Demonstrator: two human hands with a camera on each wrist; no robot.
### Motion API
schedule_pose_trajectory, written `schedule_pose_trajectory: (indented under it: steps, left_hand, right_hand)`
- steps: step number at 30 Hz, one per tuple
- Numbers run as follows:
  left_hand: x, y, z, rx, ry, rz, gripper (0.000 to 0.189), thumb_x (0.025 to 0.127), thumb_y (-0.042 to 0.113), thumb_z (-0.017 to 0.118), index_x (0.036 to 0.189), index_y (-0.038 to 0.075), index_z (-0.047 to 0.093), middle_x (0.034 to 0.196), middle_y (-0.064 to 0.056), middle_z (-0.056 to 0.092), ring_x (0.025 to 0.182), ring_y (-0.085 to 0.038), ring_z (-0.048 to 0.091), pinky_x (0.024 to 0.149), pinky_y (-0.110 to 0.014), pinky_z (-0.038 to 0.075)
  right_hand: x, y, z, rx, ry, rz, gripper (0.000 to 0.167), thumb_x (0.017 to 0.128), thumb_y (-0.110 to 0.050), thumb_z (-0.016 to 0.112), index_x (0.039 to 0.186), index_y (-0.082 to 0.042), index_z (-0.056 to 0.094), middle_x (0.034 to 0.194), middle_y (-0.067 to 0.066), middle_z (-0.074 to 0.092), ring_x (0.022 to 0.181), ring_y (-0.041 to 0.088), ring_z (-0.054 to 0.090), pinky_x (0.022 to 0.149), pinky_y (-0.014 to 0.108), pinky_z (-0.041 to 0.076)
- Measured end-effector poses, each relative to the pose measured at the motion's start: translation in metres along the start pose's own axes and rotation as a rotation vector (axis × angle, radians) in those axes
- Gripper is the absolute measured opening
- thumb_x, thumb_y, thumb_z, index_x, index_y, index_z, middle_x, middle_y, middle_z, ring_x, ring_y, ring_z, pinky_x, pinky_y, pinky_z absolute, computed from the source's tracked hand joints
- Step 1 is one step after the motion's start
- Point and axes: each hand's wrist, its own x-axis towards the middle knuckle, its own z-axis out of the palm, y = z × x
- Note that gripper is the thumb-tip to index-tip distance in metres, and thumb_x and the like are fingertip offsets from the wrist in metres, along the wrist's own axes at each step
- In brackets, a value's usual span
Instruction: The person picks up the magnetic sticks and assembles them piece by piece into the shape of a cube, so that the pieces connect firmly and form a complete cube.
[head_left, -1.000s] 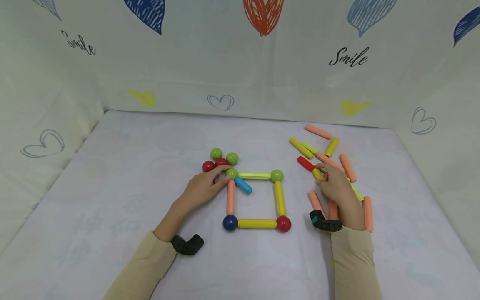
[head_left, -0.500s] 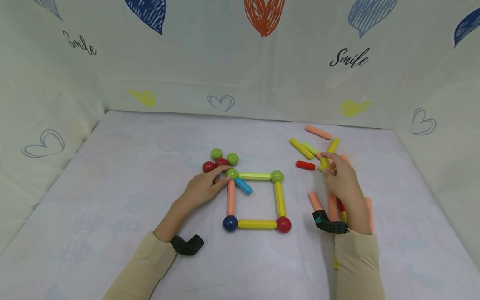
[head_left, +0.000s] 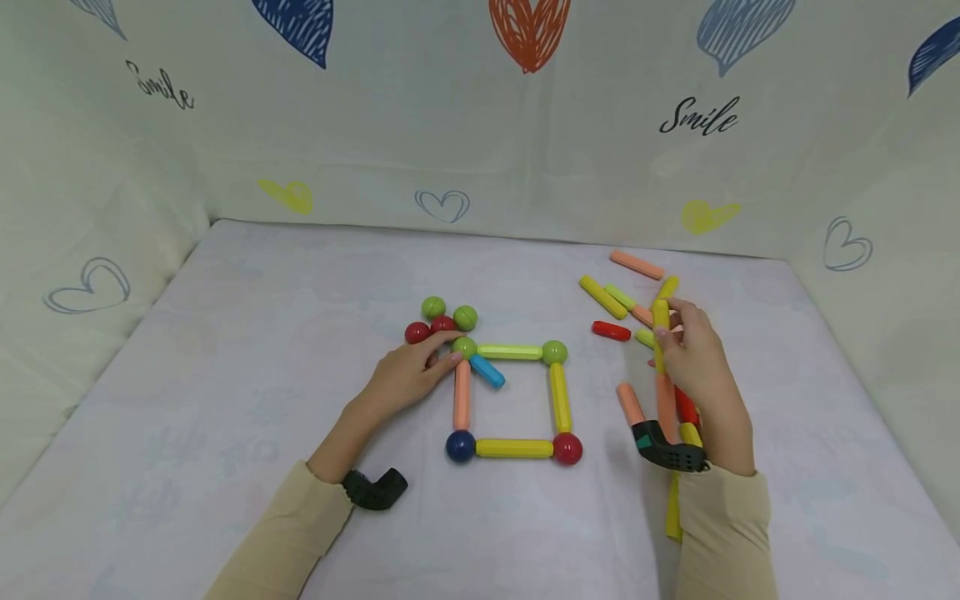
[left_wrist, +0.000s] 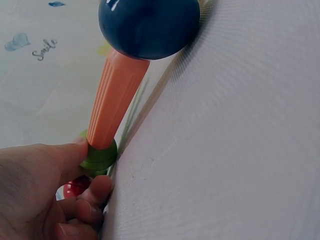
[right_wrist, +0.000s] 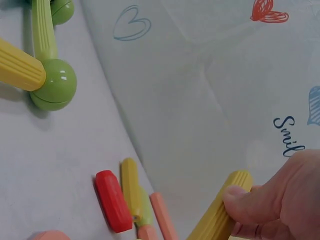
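Balls and rods form a square frame on the table. My left hand point(head_left: 408, 375) pinches the green ball point(head_left: 464, 347) at its far left corner. A short blue rod point(head_left: 487, 371) slants inward from that ball. In the left wrist view an orange rod point(left_wrist: 117, 102) runs from the green ball to a dark blue ball point(left_wrist: 149, 25). Light green point(head_left: 510, 352) and yellow rods point(head_left: 560, 398), another green ball point(head_left: 554, 352) and a red ball point(head_left: 567, 447) make up the other sides. Between thumb and fingers my right hand point(head_left: 697, 354) holds a yellow rod point(right_wrist: 220, 212) over the loose rods.
Loose rods lie at the right, among them a red rod point(head_left: 611, 331), a yellow rod point(head_left: 602, 297) and an orange rod point(head_left: 636, 264); my right arm covers some. Two green balls point(head_left: 465, 317) and two red balls point(head_left: 417, 333) sit behind my left hand. A printed curtain point(head_left: 480, 142) hangs behind.
My right hand has picked the yellow rod from the pile, drawn it slightly right and turned it more upright. The red rod beside it has shifted. My left hand stays put.
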Motion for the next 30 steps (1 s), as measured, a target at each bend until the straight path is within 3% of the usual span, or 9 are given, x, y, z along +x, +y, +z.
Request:
schedule_pose_trajectory:
  steps: [5,10,13,17,21,26,30]
  left_hand:
    - [0.000,0.000,0.000,-0.004,0.001,0.000,0.040,0.093,0.038,0.053,0.130,0.023,0.052,0.066,0.001,0.044,0.054,-0.014,0.040,0.050,-0.025,0.025]
    - [0.000,-0.001,0.000,-0.007,0.002,0.001,0.040,0.093,0.038,0.054,0.130,0.023,0.052,0.066,0.001,0.044,0.054,-0.015,0.040,0.050,-0.025,0.025]
    - [0.000,-0.001,0.001,-0.009,0.004,0.002,0.040,0.093,0.038,0.054,0.130,0.023,0.052,0.065,0.001,0.044,0.054,-0.015,0.040,0.050,-0.025,0.025]
    - [0.000,-0.001,0.001,-0.004,0.005,0.002,0.040,0.093,0.038,0.054,0.130,0.023,0.052,0.065,0.001,0.044,0.054,-0.014,0.040,0.050,-0.025,0.025]
    - [0.000,-0.001,0.001,-0.001,0.004,-0.001,0.040,0.093,0.038,0.054,0.130,0.023,0.052,0.065,0.001,0.044,0.054,-0.014,0.040,0.050,-0.025,0.025]
    - [0.000,0.000,0.001,0.002,0.000,-0.007,0.040,0.093,0.038,0.054,0.130,0.023,0.052,0.065,0.000,0.044,0.054,-0.015,0.039,0.050,-0.025,0.024]
    - [0.000,0.000,0.000,0.006,-0.004,-0.015,0.041,0.093,0.038,0.053,0.130,0.023,0.052,0.066,0.000,0.044,0.055,-0.015,0.040,0.051,-0.025,0.025]
  right_hand:
    - [-0.001,-0.002,0.000,-0.020,0.004,-0.027,0.051,0.099,-0.007,0.039,0.144,0.000,0.018,0.115,0.024,0.034,0.099,0.036,0.044,0.068,0.028,0.050]
    - [-0.002,-0.007,0.001,-0.030,0.026,-0.082,0.049,0.098,-0.007,0.040,0.144,-0.004,0.021,0.113,0.023,0.033,0.094,0.034,0.046,0.060,0.019,0.050]
    - [-0.004,-0.013,0.003,-0.027,0.007,-0.158,0.047,0.097,-0.004,0.042,0.141,-0.003,0.026,0.110,0.022,0.035,0.091,0.034,0.048,0.058,0.026,0.053]
    - [-0.010,-0.027,0.008,-0.007,-0.137,-0.241,0.046,0.097,-0.003,0.044,0.140,-0.004,0.029,0.109,0.021,0.040,0.076,0.031,0.058,0.060,0.035,0.054]
    - [-0.015,-0.043,0.021,-0.029,-0.307,-0.300,0.043,0.096,-0.006,0.047,0.137,-0.005,0.034,0.108,0.020,0.049,0.063,0.022,0.058,0.060,0.032,0.051]
    - [-0.021,-0.058,0.041,-0.039,-0.529,-0.281,0.040,0.094,-0.010,0.053,0.132,-0.007,0.040,0.101,0.013,0.054,0.055,0.020,0.055,0.058,0.027,0.048]
    - [-0.023,-0.065,0.059,-0.088,-0.623,-0.275,0.038,0.091,-0.011,0.057,0.127,-0.006,0.046,0.087,0.006,0.055,0.052,0.015,0.051,0.053,0.024,0.043]
